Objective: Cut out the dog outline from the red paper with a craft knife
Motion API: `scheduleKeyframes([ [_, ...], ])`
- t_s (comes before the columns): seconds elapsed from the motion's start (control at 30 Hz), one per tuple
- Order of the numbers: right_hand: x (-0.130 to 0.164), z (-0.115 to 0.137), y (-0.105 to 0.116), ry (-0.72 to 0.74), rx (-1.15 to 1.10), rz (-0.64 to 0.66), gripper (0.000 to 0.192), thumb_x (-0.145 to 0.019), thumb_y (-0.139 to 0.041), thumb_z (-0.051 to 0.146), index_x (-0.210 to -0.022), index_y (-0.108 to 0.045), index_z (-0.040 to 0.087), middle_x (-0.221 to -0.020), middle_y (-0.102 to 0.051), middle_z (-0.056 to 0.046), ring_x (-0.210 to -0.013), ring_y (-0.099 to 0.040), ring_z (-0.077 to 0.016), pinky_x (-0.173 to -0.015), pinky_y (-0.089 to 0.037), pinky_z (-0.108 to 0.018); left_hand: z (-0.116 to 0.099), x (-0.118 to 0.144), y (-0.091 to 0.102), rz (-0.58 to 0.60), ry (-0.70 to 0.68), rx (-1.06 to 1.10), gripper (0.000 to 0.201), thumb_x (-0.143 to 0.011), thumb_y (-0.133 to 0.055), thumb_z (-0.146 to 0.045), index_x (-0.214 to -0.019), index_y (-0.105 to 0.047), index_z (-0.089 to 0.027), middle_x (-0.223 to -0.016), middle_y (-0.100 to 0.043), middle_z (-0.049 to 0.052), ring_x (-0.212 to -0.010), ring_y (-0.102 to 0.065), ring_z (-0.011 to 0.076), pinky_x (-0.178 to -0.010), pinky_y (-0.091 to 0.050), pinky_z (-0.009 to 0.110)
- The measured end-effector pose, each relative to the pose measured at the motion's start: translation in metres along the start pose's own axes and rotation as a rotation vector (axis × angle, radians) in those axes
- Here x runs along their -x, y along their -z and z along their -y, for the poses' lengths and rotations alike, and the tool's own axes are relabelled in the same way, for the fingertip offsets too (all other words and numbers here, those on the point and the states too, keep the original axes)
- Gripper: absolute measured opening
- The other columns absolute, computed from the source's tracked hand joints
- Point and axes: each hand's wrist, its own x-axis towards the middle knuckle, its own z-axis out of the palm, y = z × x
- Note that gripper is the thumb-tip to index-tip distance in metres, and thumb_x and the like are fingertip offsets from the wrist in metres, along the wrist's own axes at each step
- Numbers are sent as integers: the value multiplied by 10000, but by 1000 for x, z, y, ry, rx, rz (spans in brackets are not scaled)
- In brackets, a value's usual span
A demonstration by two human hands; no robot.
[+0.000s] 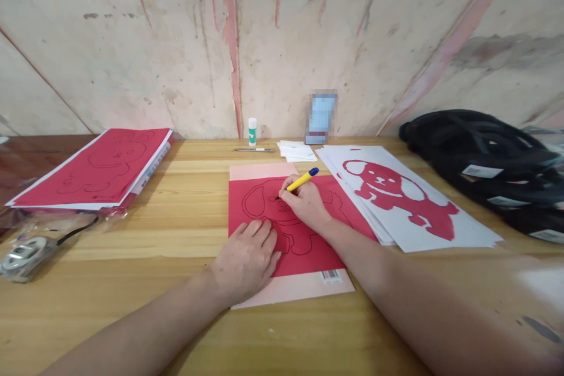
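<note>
A sheet of red paper (326,255) lies on a pale pink booklet (299,292) in front of me, bearing a dark line drawing of a dog. My right hand (304,202) grips a yellow pen (301,180) with a blue end, its tip on the paper at the dog's face. Resting flat on the lower left of the red sheet is my left hand (249,255), fingers stretched out. To the right, a white sheet (473,232) carries a red paper-cut dog (388,185).
Left stands a stack of red and white paper (101,170), with a tape measure (26,255) nearer me. At the back are a glue stick (252,131), a slim craft knife (255,150), folded white papers (297,151) and a phone (321,117). Black helmets (480,158) sit far right.
</note>
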Motion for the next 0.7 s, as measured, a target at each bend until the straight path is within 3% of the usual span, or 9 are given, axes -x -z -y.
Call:
scheduleKeyframes([
  [0.7,-1,-3,0,8,-1,0,85,-704,-562,261,-669,-508,206,-537,-483,39,-489,-437,-116,-501,-332,-254,0,-1,1,-4,1,1,332,-934,-410,-271,-1093,-620,-69,-1072,-657,173,-975,-590,290,-770,-524,425],
])
